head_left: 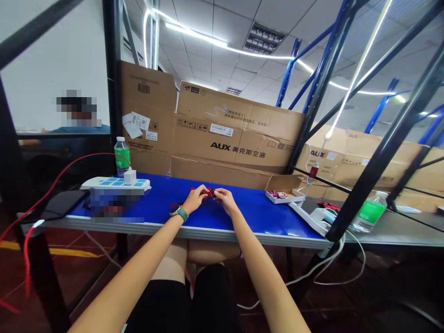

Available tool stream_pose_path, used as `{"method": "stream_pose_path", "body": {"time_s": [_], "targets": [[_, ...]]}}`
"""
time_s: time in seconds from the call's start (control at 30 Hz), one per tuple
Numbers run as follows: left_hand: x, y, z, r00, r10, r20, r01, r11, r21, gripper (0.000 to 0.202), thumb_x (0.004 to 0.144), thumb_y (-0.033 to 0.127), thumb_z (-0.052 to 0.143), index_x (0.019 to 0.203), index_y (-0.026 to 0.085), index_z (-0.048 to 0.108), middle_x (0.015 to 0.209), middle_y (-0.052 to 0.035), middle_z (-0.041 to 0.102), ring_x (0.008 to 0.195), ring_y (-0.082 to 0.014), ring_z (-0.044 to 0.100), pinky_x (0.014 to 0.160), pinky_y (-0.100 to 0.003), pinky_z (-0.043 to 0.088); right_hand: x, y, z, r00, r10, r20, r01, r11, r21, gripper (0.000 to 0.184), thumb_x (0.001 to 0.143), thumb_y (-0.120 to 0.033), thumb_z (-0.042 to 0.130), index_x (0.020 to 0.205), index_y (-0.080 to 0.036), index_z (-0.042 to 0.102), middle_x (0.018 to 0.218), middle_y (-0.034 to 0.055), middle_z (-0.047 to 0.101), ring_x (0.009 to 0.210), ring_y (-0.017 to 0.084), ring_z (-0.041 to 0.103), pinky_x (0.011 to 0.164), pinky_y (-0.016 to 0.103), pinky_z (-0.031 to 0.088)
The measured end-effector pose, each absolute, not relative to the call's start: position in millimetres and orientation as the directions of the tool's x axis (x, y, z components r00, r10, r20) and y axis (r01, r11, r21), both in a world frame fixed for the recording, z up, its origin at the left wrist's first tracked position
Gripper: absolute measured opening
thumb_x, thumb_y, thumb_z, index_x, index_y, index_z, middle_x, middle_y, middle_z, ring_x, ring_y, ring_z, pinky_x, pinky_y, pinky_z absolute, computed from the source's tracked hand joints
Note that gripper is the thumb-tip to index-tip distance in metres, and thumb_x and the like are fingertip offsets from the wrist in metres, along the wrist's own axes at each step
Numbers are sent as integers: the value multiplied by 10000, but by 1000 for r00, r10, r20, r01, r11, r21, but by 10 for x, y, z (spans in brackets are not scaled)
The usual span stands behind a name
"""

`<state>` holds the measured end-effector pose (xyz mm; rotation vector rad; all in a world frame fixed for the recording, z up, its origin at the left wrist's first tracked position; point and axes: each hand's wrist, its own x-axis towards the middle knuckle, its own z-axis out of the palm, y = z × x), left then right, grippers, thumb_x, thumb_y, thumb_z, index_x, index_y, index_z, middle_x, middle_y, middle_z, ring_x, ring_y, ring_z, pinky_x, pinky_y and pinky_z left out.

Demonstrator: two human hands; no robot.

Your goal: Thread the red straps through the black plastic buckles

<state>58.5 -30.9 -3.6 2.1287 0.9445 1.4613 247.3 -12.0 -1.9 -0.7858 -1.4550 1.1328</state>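
Observation:
Over the blue tabletop [166,189], both hands meet at a small red and black piece [210,194] whose kind I cannot make out. My left hand [196,198] has its fingers closed on the left side of it, with a watch on a green strap [180,212] at the wrist. From the other side, my right hand [224,199] pinches the piece's black end. Just behind the left fingertips a bit of red shows, and another dark red item [175,205] lies near the left wrist, partly hidden by it.
A white power strip [116,183] with a plugged-in charger [130,175] and a bottle [122,157] stand at the left. An open carton [282,196] with small red and white parts sits right. Cardboard [236,134] walls the back; black posts flank the table. Another person [78,115] is beyond the left post.

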Motion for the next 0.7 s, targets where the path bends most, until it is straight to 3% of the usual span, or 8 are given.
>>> {"method": "stream_pose_path", "body": {"time_s": [0.13, 0.3, 0.6, 0.7], "targets": [[577, -295, -52, 244, 698, 673, 343, -711, 614, 70, 862, 189, 562, 920, 189, 600, 871, -23, 712, 830, -170, 659, 795, -291, 499, 2479, -123, -43, -282, 910, 303, -58, 299, -952, 419, 631, -534, 811, 758, -171, 644, 585, -22, 601, 510, 100, 507, 481, 204, 316], [573, -301, -47, 242, 700, 672, 369, -707, 603, 76, 854, 182, 564, 915, 189, 609, 869, -16, 707, 812, -165, 642, 785, -283, 488, 2479, -113, -36, -250, 907, 339, -92, 326, -941, 427, 652, -570, 776, 721, -173, 635, 513, -60, 484, 463, 77, 377, 474, 212, 270], [574, -326, -33, 250, 703, 666, 333, -708, 622, 50, 837, 172, 573, 875, 188, 601, 818, -7, 687, 780, -156, 638, 781, -280, 500, 2479, -152, -39, -279, 908, 312, -33, 315, -948, 419, 622, -542, 805, 761, -164, 693, 540, -34, 552, 492, 94, 464, 488, 209, 329], [579, -346, -29, 262, 705, 659, 263, -709, 654, 180, 818, 137, 569, 985, 200, 590, 868, -11, 706, 843, -163, 669, 815, -286, 514, 2487, -155, -52, -295, 906, 302, -25, 309, -951, 431, 621, -537, 812, 799, -158, 710, 536, -29, 565, 479, 94, 478, 466, 203, 329]]}}
